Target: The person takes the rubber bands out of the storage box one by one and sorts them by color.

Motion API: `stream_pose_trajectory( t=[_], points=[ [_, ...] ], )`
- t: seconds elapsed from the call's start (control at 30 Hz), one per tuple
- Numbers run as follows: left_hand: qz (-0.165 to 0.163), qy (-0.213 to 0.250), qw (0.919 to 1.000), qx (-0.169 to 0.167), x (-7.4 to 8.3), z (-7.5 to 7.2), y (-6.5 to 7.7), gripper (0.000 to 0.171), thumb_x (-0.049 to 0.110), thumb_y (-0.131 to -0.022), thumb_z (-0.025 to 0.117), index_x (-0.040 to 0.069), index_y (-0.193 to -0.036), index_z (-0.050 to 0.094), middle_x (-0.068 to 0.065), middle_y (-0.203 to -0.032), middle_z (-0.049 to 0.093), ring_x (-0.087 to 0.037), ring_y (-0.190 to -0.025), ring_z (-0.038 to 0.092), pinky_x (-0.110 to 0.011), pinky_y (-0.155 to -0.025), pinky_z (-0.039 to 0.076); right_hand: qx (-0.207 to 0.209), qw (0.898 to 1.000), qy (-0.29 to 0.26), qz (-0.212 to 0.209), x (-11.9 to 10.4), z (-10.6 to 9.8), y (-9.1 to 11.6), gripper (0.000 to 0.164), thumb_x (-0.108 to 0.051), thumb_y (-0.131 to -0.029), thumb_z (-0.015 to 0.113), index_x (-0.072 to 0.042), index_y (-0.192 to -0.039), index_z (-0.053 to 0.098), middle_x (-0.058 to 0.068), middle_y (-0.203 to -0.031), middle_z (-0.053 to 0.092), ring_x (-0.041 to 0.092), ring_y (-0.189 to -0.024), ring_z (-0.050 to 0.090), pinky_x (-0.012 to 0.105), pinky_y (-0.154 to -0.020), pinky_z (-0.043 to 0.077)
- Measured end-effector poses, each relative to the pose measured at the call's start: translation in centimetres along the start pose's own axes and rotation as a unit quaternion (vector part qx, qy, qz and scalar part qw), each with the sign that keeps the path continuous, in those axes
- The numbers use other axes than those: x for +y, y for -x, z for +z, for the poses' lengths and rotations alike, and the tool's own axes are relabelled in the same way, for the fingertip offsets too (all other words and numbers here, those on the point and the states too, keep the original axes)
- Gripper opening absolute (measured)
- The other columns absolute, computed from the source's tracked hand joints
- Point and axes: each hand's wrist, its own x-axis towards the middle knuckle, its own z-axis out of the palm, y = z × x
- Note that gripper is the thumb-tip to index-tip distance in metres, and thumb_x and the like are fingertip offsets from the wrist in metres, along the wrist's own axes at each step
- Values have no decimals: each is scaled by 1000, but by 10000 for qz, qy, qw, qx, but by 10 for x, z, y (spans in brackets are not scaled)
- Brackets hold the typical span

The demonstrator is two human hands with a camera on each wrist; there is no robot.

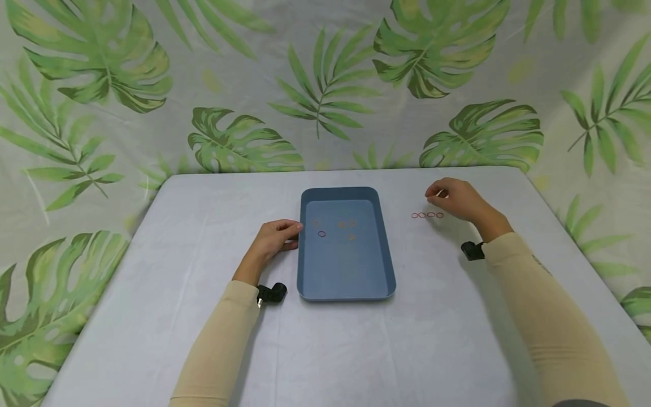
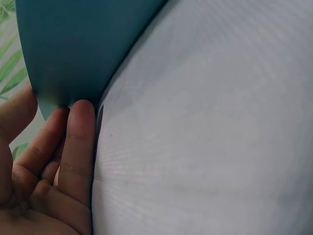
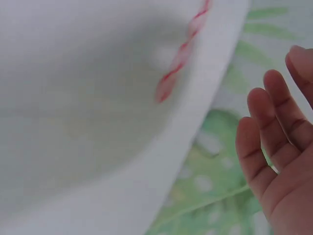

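Observation:
A blue-grey rectangular tray [image 1: 346,282] lies on the table. My left hand [image 1: 274,240] holds its left wall; in the left wrist view the thumb reaches the rim and the fingers [image 2: 80,132] rest against the outer side. Inside the tray are a thin red ring [image 1: 322,234], like a small rubber band, and several faint orange rings [image 1: 352,237]. To the right, several red rings [image 1: 430,215] lie in a row on the cloth. My right hand [image 1: 455,198] hovers just above and beyond that row, fingers loosely bent, with nothing seen between them.
A white cloth [image 1: 203,333] covers the table. Behind it hangs a curtain [image 1: 335,152] with a green leaf print. Each wrist carries a small black camera, one at the left [image 1: 272,293] and one at the right [image 1: 473,250].

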Motion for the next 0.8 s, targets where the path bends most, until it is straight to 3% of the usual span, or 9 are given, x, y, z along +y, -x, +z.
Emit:
stream_pose_trajectory(
  t=[0.33,0.57,0.8],
  points=[
    [5,-18,10000,-21,0,0,1,37,21,-97,66,-2,-126,65,-8,-114,65,-6,-86,67,-22,-80,62,-205,9944,-53,-1040,-67,3,-9,18,-13,-99,60,-2,-111,68,15,-111,67,30,-100,63,46,-83,53],
    [28,-13,10000,4,1,1,0,36,22,-97,66,-1,-125,65,-9,-116,64,-7,-86,66,-23,-81,63,-518,9865,-12,-1552,-106,9,-24,17,-11,-98,61,-5,-112,68,13,-114,67,29,-106,62,47,-88,55],
    [25,-25,10000,6,1,0,1,36,21,-97,66,-1,-125,66,-7,-112,63,-7,-84,66,-22,-80,62,-595,9776,111,-2017,-143,13,-36,14,-11,-97,61,-6,-107,69,12,-110,67,28,-102,64,45,-89,56]
  ],
)
